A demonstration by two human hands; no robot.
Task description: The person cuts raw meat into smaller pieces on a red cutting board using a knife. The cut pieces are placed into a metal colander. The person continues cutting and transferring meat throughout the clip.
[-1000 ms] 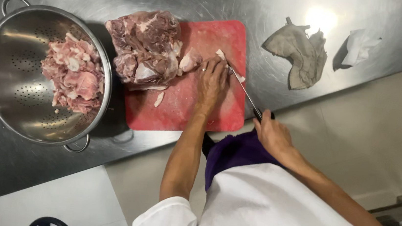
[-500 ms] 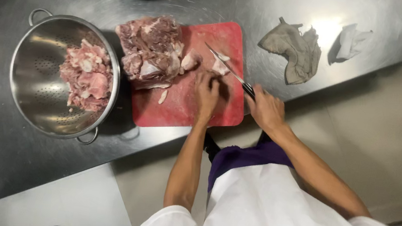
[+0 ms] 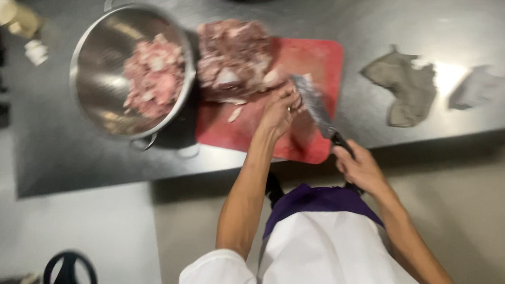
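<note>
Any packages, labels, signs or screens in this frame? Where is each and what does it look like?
Cream container: far left of the steel counter, rounded, possibly a bottle or jar lying on its side; too blurred to tell if it bears a label.
Small white object: just beside it, blurred, kind unclear.
No signs or screens show.

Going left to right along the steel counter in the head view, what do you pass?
Small cream container → metal colander holding cut meat → large slab of raw meat → red cutting board → crumpled grey cloth → pale crumpled cloth.
</note>
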